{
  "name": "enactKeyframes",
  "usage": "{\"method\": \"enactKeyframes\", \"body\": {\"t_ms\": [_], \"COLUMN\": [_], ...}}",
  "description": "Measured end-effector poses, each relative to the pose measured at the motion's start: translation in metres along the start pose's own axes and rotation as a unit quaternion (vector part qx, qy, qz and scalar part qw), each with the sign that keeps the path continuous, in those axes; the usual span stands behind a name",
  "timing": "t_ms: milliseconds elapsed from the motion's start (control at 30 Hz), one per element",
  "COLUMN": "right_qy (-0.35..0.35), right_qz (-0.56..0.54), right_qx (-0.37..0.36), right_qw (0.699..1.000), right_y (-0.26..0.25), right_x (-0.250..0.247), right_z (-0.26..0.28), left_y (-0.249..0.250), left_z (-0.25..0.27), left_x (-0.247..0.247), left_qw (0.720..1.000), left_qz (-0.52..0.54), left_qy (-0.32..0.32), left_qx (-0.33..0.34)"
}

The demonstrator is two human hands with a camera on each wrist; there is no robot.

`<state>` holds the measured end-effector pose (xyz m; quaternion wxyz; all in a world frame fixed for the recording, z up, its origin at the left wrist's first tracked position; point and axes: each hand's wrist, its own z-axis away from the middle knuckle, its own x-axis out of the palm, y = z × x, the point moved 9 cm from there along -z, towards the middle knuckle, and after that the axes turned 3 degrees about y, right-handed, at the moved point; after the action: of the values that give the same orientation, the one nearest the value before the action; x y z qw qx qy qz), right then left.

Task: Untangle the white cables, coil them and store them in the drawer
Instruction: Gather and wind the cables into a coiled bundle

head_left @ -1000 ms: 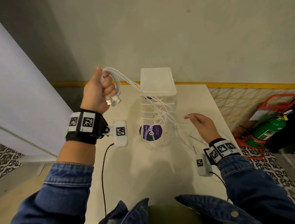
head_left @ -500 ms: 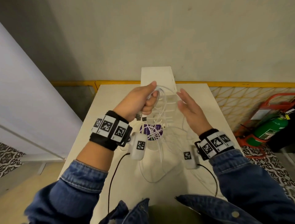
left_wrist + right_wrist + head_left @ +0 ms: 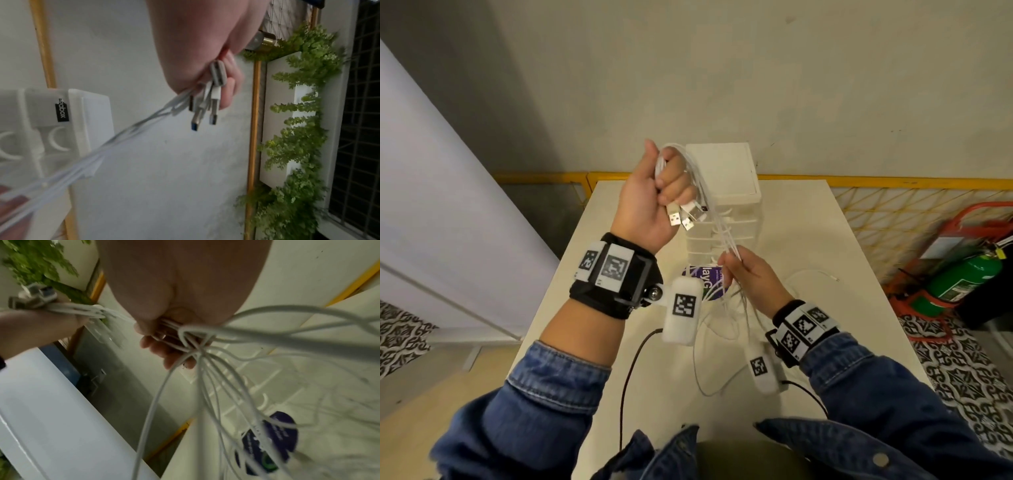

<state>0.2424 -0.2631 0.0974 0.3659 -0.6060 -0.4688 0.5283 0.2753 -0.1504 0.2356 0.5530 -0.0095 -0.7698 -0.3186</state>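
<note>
My left hand is raised in a fist and grips a bunch of white cables near their USB plugs, which hang below the fingers. The plugs show clearly in the left wrist view. The strands run taut down to my right hand, whose fingers curl round the bunch of cables lower down. Below that hand the cables fan out loose onto the table. The white drawer tower stands just behind both hands, drawers pushed in.
A purple round label sits at the tower's base. One loose cable end lies on the table to the right. A yellow rail borders the far edge. A green fire extinguisher stands on the floor at right.
My left hand has lifted up and left with the plug ends, drawing the strands taut. My right hand has dropped lower and closed round the bunch.
</note>
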Motion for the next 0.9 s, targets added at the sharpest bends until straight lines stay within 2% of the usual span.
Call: {"method": "enactKeyframes", "body": {"t_ms": [133,300,367,467,533,600,667,700,733,800,900], "right_qy": [-0.029,-0.136,-0.167,-0.183,-0.173,-0.151,-0.115,-0.092,-0.067,-0.017,0.023], "right_qz": [0.102,0.241,0.247,0.254,0.252,0.214,0.179,0.166,0.154,0.129,0.130], "right_qx": [0.025,-0.011,-0.026,-0.048,-0.070,-0.093,-0.106,-0.112,-0.119,-0.136,-0.141], "right_qw": [0.994,0.961,0.954,0.948,0.950,0.961,0.971,0.975,0.979,0.982,0.981], "right_y": [0.027,0.016,0.004,-0.012,-0.021,-0.032,-0.041,-0.046,-0.050,-0.058,-0.055], "right_x": [0.006,0.028,0.031,0.029,0.026,0.021,0.011,0.003,-0.006,-0.026,-0.051], "right_z": [0.008,0.015,0.018,0.025,0.027,0.027,0.025,0.023,0.020,0.012,0.000], "left_y": [0.020,0.033,0.035,0.034,0.026,0.010,-0.017,-0.032,-0.046,-0.067,-0.087], "left_z": [-0.002,-0.003,0.000,0.007,0.008,0.006,0.006,0.007,0.011,0.020,0.030], "left_x": [-0.001,-0.021,-0.033,-0.046,-0.050,-0.057,-0.067,-0.075,-0.084,-0.091,-0.077], "left_qw": [0.996,0.970,0.938,0.868,0.823,0.769,0.721,0.707,0.702,0.716,0.778], "left_qz": [0.035,-0.118,-0.220,-0.391,-0.492,-0.599,-0.683,-0.702,-0.705,-0.680,-0.585], "left_qy": [0.002,0.099,0.149,0.201,0.196,0.167,0.110,0.086,0.069,0.036,-0.015], "left_qx": [0.081,0.189,0.221,0.230,0.204,0.146,0.046,-0.012,-0.068,-0.157,-0.228]}}
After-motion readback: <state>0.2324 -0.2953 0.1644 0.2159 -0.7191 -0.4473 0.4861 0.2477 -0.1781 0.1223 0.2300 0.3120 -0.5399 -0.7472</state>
